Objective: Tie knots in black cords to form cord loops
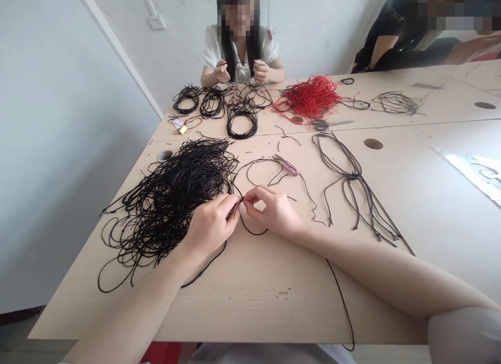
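My left hand [213,220] and my right hand [274,210] meet at the middle of the table, fingertips pinched close together on a thin black cord [254,232]. The cord loops out below and above the fingers; the exact spot between the fingertips is too small to make out. Left of my left hand lies a big tangled heap of black cords [188,179]. Just beyond my right hand are pink-handled thread snips [289,167] with loose cord around them. A tied bundle of black cords [354,176] rests to the right.
Across the table [254,312], a person [242,56] holds a cord in both hands. Coiled black cords [241,125], a red cord pile [313,97] and black-handled scissors [321,125] lie on the far side. Another person [395,35] sits at the back right. The tabletop has round holes [373,144].
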A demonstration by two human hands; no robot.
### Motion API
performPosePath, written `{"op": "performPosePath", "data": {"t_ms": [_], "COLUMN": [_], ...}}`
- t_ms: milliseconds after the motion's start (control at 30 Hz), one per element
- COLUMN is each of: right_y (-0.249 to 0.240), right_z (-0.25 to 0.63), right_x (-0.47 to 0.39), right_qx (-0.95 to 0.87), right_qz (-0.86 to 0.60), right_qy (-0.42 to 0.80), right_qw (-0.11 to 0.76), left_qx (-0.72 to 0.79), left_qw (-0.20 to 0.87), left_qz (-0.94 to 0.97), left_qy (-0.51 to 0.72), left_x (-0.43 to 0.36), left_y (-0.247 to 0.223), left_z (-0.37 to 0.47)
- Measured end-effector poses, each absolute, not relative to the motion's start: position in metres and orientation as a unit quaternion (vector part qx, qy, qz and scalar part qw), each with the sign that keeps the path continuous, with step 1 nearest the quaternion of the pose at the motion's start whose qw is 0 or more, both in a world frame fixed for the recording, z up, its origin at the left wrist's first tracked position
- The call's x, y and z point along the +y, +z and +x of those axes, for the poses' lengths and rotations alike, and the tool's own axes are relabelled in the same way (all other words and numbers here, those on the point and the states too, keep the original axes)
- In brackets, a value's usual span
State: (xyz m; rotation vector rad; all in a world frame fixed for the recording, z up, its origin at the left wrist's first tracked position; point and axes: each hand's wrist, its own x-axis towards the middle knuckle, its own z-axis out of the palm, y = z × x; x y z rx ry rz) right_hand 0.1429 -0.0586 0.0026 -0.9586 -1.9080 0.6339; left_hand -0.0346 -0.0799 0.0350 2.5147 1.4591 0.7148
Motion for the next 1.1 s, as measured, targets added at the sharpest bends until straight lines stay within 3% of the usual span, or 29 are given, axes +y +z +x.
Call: {"op": "performPosePath", "data": {"t_ms": [433, 667, 1100], "right_y": [0.009, 0.012, 0.002], "right_z": [0.143, 0.141, 0.138], "right_x": [-0.056, -0.055, -0.052], "right_qx": [-0.724, -0.627, -0.582], "right_qz": [-0.378, -0.328, -0.363], "right_qy": [0.398, 0.581, 0.585], "right_qw": [0.417, 0.402, 0.432], "left_qx": [0.509, 0.527, 0.506], "left_qw": [0.127, 0.003, -0.045], "left_qz": [0.784, 0.755, 0.806], "left_qy": [0.331, 0.389, 0.306], "left_x": [-0.081, -0.076, -0.085], "left_y": [0.043, 0.046, 0.043], "left_z": [-0.03, -0.032, -0.031]}}
